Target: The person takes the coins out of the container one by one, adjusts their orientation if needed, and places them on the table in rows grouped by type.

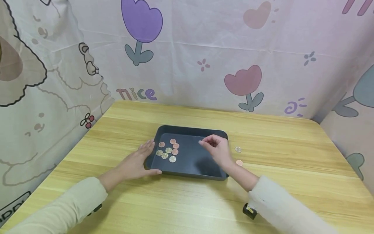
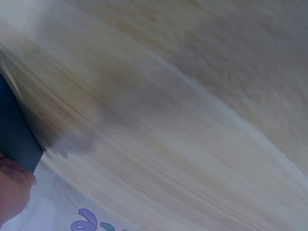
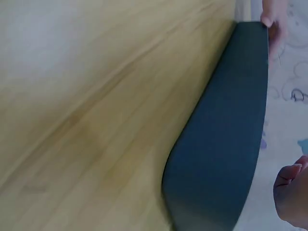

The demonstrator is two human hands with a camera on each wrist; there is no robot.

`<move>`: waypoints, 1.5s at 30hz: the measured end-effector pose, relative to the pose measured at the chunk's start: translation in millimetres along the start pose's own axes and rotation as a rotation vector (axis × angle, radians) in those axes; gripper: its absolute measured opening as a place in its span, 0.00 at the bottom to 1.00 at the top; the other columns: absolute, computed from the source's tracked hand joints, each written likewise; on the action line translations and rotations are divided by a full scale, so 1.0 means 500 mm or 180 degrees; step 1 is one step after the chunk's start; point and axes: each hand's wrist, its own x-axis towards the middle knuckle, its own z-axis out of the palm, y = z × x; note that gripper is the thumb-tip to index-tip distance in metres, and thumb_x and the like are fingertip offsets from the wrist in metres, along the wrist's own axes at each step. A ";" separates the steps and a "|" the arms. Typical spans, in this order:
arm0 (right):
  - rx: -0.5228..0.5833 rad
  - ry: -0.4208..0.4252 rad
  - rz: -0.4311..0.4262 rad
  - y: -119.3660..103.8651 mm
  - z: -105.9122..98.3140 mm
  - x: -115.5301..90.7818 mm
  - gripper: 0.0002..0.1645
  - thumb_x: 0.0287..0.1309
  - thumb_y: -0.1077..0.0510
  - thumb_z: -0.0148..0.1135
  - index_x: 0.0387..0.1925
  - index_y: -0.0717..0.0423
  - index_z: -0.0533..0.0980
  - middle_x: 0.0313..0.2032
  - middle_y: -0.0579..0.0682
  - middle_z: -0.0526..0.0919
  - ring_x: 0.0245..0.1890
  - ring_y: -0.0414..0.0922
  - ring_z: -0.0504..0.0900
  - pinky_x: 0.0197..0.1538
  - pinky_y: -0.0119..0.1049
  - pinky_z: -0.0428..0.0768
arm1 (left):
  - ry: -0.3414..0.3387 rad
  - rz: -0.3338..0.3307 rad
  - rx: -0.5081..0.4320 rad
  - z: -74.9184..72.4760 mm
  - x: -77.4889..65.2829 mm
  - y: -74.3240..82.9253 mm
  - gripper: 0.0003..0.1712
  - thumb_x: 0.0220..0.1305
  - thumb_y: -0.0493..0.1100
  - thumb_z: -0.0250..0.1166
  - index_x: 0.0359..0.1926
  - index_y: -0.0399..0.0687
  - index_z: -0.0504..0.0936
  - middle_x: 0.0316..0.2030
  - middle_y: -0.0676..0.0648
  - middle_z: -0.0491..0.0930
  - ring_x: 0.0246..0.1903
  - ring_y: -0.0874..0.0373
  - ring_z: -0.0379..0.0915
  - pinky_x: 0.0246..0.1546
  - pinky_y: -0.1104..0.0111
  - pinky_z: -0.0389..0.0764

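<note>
A dark rectangular tray (image 1: 190, 175) sits on the wooden table. My left hand (image 1: 135, 164) holds its left end, fingers at the left rim and thumb along the near edge. In the left wrist view the fingertips (image 2: 24, 175) curl at the tray's corner. Over the tray's right half, my right hand (image 1: 217, 149) pinches thumb and forefinger together, with a small silvery edge of a coin (image 1: 201, 142) showing at the tips. Several copper coins (image 1: 175, 151) and gold-coloured coins (image 1: 165, 156) lie flat in the tray's left part.
Right of the tray, a gold-coloured coin (image 1: 238, 149) and a copper coin (image 1: 239, 162) lie on the table (image 1: 286, 156), the copper one beside my right wrist. A printed cloth (image 1: 193, 81) hangs behind the table and along both sides.
</note>
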 end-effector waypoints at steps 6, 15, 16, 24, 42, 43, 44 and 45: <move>0.0117 -0.0170 -0.0097 0.000 0.055 0.000 0.07 0.51 0.64 0.66 0.28 0.67 0.79 0.23 0.55 0.79 0.20 0.34 0.69 0.24 0.23 0.68 | 0.0046 0.0022 -0.0018 0.003 -0.001 -0.002 0.64 0.44 0.73 0.63 0.69 0.33 0.52 0.71 0.36 0.48 0.69 0.39 0.47 0.67 0.47 0.56; 0.0177 -0.0422 -0.0209 0.017 0.110 0.010 0.05 0.52 0.65 0.65 0.30 0.67 0.80 0.26 0.61 0.80 0.19 0.34 0.67 0.23 0.23 0.66 | -0.0043 -0.0047 -0.0044 0.006 0.002 -0.002 0.65 0.44 0.75 0.61 0.70 0.36 0.50 0.72 0.38 0.47 0.70 0.39 0.45 0.67 0.47 0.55; 0.0156 -0.0459 -0.0229 0.020 0.114 0.011 0.06 0.52 0.66 0.65 0.30 0.67 0.80 0.26 0.62 0.80 0.19 0.34 0.68 0.23 0.22 0.66 | -0.0045 -0.0049 -0.0054 0.005 0.002 -0.001 0.65 0.44 0.75 0.61 0.70 0.36 0.50 0.72 0.38 0.47 0.70 0.39 0.45 0.67 0.47 0.55; -0.0164 -0.1036 -0.0259 0.050 0.143 0.017 0.12 0.52 0.65 0.65 0.38 0.69 0.80 0.24 0.61 0.80 0.19 0.32 0.69 0.22 0.23 0.70 | -0.0037 -0.0029 -0.0027 0.001 0.003 -0.001 0.65 0.44 0.75 0.61 0.70 0.36 0.50 0.72 0.38 0.47 0.70 0.39 0.46 0.67 0.46 0.56; -0.0979 -0.1503 -0.0313 0.059 0.168 0.036 0.11 0.47 0.63 0.69 0.36 0.62 0.82 0.20 0.53 0.79 0.19 0.33 0.67 0.23 0.22 0.65 | -0.0103 -0.0057 0.0034 -0.003 0.004 0.001 0.64 0.45 0.75 0.60 0.70 0.37 0.50 0.72 0.38 0.45 0.70 0.38 0.45 0.67 0.46 0.56; -0.1019 -0.1517 -0.0338 0.058 0.169 0.036 0.11 0.47 0.63 0.69 0.36 0.62 0.82 0.19 0.53 0.79 0.18 0.33 0.67 0.23 0.22 0.65 | -0.0108 -0.0058 0.0028 -0.003 0.004 0.001 0.64 0.45 0.75 0.60 0.70 0.37 0.50 0.72 0.38 0.45 0.70 0.38 0.45 0.67 0.46 0.56; -0.1066 -0.1529 -0.0364 0.058 0.169 0.035 0.11 0.47 0.63 0.69 0.35 0.62 0.82 0.19 0.52 0.78 0.18 0.33 0.66 0.23 0.22 0.65 | -0.0113 -0.0060 0.0018 -0.004 0.004 0.002 0.64 0.45 0.75 0.60 0.70 0.37 0.50 0.72 0.38 0.45 0.70 0.38 0.45 0.67 0.46 0.56; -0.1127 -0.1540 -0.0377 0.058 0.170 0.035 0.11 0.47 0.62 0.69 0.35 0.61 0.81 0.18 0.51 0.77 0.18 0.33 0.66 0.23 0.22 0.65 | -0.0114 -0.0061 0.0009 -0.003 0.004 0.002 0.64 0.45 0.75 0.60 0.70 0.37 0.50 0.72 0.38 0.45 0.70 0.38 0.45 0.66 0.46 0.56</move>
